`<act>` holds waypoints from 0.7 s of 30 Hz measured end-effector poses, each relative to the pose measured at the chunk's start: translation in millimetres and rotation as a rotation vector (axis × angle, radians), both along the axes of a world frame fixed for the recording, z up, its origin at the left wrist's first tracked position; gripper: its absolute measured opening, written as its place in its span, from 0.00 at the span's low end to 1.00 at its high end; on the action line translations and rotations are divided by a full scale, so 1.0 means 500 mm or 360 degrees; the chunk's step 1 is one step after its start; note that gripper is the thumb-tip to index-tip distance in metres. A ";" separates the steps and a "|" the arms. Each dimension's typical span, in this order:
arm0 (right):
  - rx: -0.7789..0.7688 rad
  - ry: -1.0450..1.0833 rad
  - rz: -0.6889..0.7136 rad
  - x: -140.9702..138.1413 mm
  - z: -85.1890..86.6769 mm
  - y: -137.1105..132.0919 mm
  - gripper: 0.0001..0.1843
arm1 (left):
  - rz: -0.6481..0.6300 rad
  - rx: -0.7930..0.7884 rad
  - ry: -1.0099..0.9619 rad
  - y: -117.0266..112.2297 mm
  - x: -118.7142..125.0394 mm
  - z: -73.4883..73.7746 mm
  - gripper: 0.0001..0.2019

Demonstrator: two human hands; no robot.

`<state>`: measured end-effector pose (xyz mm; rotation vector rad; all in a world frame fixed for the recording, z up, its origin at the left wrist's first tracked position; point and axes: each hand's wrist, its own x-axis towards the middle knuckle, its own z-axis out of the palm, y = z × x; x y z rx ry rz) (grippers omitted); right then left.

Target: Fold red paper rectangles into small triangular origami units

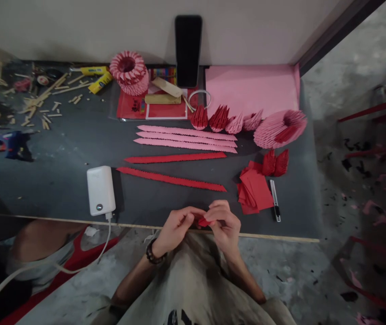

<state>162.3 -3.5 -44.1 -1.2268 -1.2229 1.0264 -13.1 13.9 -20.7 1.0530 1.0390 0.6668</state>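
Note:
My left hand [176, 228] and my right hand [225, 223] meet at the near edge of the dark table [61, 180]. Both pinch one small red folded paper piece [204, 222] between fingertips. A stack of red paper squares [254, 192] lies just right of my right hand, with a pen-like cutter [275, 200] beside it. Two long red strips of joined paper pieces [172, 169] lie in front of my hands, and three pink strips [186, 137] lie beyond them.
A white power bank [100, 189] with its cable sits at left. At the back are a phone [188, 49] leaning on the wall, a pink sheet [250, 88], a pink paper ring [279, 128], a red-white ring [129, 72], glue sticks and wooden sticks [44, 99].

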 end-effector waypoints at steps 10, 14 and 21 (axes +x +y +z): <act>-0.0442 0.0206 -0.0025 -0.027 -0.002 -0.019 0.32 | 0.0813 -0.0303 -0.0269 0.005 0.030 -0.012 0.12; -0.0524 0.0133 -0.0197 -0.045 0.001 -0.024 0.09 | 0.1005 -0.0418 -0.0392 -0.011 0.062 -0.012 0.12; -0.0399 -0.0182 -0.0346 -0.041 0.006 -0.005 0.06 | 0.1098 -0.0414 -0.0438 -0.023 0.071 -0.022 0.09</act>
